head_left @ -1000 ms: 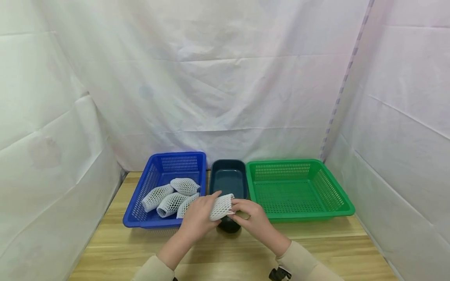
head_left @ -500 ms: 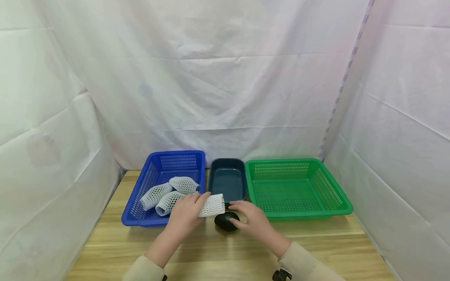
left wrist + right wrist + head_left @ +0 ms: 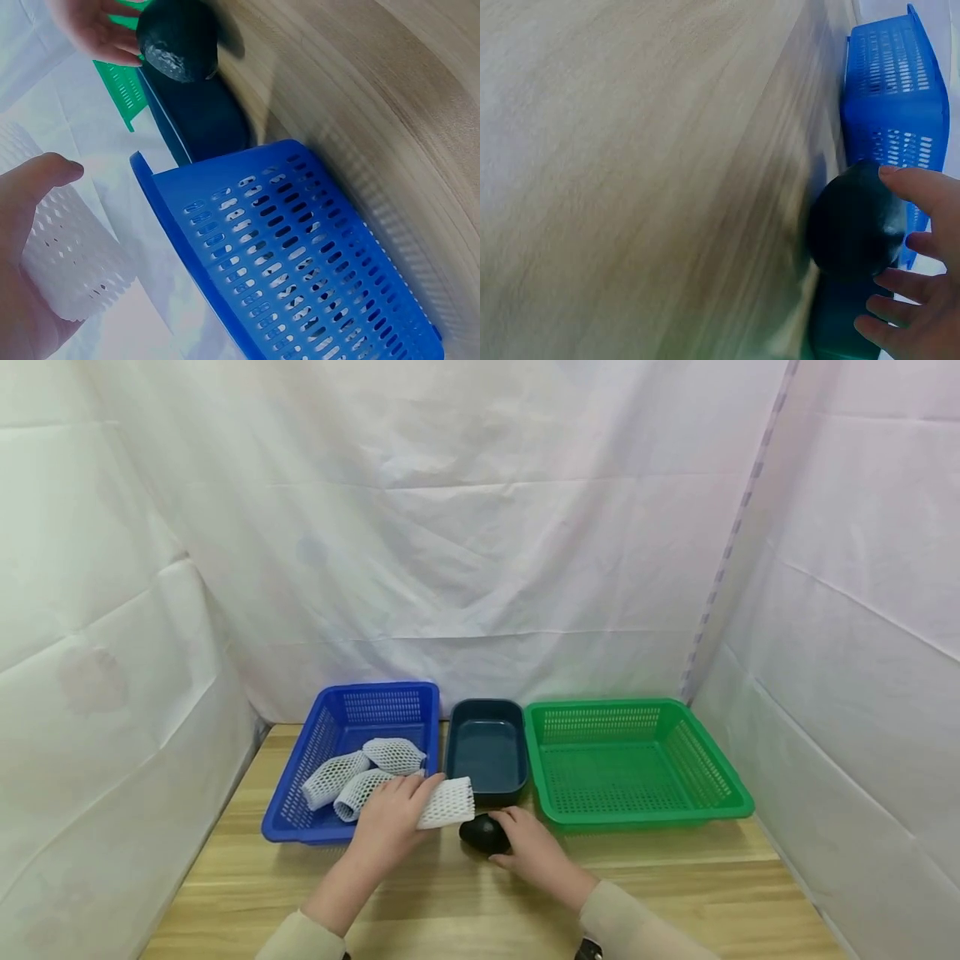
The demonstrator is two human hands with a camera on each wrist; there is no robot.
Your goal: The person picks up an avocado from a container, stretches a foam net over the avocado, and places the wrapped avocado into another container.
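Note:
My left hand (image 3: 390, 822) grips a white foam net sleeve (image 3: 450, 802) just in front of the blue basket's right corner. The left wrist view shows the thumb lying over the foam net sleeve (image 3: 71, 259), whose open end looks hollow. A dark avocado (image 3: 480, 833) rests on the table in front of the teal tray. My right hand (image 3: 531, 850) is at the avocado's right end, thumb on the near side and fingers on the far side. In the right wrist view, the thumb touches the avocado (image 3: 855, 225), with the other fingers loosely bent beside it.
A blue basket (image 3: 281, 810) on the left holds several white foam net sleeves (image 3: 335, 779), apparently filled or puffed out. The small teal tray (image 3: 487, 752) stands between it and a green basket (image 3: 637, 777) on the right. White cloth (image 3: 480, 568) hangs around the table.
My left hand has drawn the foam net sleeve left, away from my right hand, uncovering the avocado on the table. My right hand has let go of the sleeve and come down around the avocado.

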